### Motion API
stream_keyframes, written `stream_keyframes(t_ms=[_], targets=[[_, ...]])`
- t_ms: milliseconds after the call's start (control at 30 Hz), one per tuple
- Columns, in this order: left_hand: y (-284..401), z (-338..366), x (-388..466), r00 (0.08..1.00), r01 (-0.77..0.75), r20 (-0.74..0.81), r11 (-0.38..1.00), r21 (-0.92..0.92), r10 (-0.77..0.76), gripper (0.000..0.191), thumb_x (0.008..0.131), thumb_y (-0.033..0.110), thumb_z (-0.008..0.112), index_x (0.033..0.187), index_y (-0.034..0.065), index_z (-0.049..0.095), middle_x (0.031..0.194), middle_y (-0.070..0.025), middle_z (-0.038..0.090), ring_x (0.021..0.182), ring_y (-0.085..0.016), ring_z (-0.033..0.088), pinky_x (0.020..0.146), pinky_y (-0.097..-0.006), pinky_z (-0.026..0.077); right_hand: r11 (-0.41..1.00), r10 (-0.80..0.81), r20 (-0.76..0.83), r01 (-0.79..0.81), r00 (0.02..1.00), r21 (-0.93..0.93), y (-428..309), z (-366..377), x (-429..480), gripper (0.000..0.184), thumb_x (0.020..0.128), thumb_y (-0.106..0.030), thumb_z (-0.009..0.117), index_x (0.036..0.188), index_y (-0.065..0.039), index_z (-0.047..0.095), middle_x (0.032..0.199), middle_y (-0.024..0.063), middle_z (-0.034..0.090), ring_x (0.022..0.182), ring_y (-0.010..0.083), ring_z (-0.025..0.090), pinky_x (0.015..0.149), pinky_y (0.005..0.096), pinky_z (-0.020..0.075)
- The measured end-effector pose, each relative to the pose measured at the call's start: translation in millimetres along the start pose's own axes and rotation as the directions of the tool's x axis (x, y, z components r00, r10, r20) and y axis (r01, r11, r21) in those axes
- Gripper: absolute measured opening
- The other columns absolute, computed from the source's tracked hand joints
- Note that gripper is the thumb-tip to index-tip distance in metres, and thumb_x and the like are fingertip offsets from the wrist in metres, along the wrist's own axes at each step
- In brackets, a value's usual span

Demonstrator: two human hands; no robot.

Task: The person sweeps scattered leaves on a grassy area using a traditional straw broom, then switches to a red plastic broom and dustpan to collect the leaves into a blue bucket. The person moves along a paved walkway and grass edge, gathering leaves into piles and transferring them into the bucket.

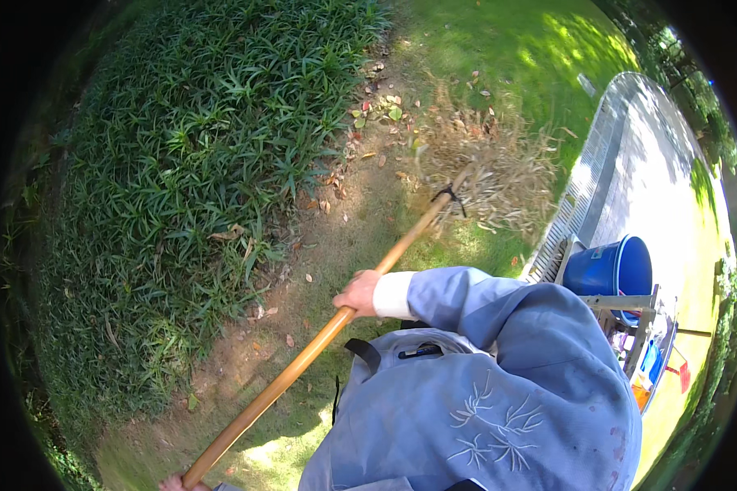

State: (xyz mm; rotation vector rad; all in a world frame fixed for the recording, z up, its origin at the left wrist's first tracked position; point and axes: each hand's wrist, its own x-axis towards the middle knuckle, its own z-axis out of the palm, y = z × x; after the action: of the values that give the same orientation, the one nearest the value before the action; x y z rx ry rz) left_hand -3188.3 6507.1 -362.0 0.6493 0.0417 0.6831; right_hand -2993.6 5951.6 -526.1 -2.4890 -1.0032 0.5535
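My right hand grips the middle of the smooth wooden handle of a besom broom. Lower down, at the bottom left edge of the view, my left hand is closed around the handle's upper end and partly cut off. The handle slants up to the right, where a black tie binds it near the broom's head. Dry, straw-coloured twigs fan out over the grass, blurred at their edges. Fallen leaves in red, yellow and green lie left of the twigs.
Dense, long-leaved ground cover borders a bare soil strip on the left. Lawn stretches ahead. To the right run a drain grating and a paved path. A cart frame with a blue bucket stands beside me.
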Motion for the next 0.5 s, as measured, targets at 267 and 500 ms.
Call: stream_keyframes(t_ms=[267, 500], targets=[[-179, 246, -73, 0.976, -0.216, 0.044, 0.903, 0.372, 0.215, 0.018, 0.088, 0.015, 0.048, 0.072, 0.0110, 0.040, 0.051, 0.0033, 0.027, 0.044, -0.009, 0.029, 0.050, -0.0245, 0.033, 0.991, 0.136, -0.125, -0.136, 0.983, 0.009, 139, -12, 92, 0.031, 0.066, -0.031, 0.073, 0.090, -0.019, 0.057, 0.082, -0.0002, 0.060, 0.091, 0.0229, 0.058, 0.078, 0.0405, 0.0396], [-210, 212, -32, 1.000, 0.003, 0.013, 0.964, 0.264, -0.006, 0.012, 0.093, 0.012, 0.046, 0.084, 0.0040, 0.050, 0.051, 0.0054, 0.026, 0.045, -0.007, 0.027, 0.058, -0.0244, 0.037, 0.979, 0.199, -0.022, -0.200, 0.980, -0.038, 190, -37, -7, 0.033, 0.070, -0.042, 0.070, 0.089, -0.018, 0.058, 0.075, 0.0023, 0.062, 0.081, 0.0232, 0.062, 0.074, 0.0395, 0.0406]])
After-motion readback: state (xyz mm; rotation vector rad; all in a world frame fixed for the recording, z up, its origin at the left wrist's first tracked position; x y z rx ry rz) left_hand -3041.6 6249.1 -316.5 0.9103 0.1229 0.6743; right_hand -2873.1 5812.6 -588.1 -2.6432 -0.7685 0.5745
